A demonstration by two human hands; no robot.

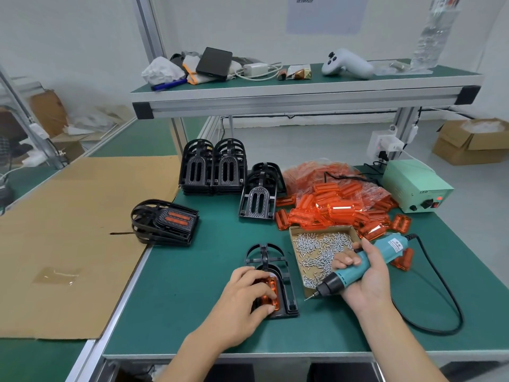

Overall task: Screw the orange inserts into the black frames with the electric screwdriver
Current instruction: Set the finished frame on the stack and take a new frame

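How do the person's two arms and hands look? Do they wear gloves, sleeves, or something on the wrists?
Both arms are bare from the lower edge of the picture up to the hands; no sleeve shows. The left hand and the right hand wear no gloves. No watch, ring or bracelet is visible on the wrists or the fingers. The fingernails are short and unpainted.

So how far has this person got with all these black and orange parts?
Early on. One small stack of finished frames with orange showing lies at the mat's left edge. In hand: the left hand presses an orange insert into a black frame; the right hand holds the electric screwdriver. Left: stacked empty frames and a heap of inserts.
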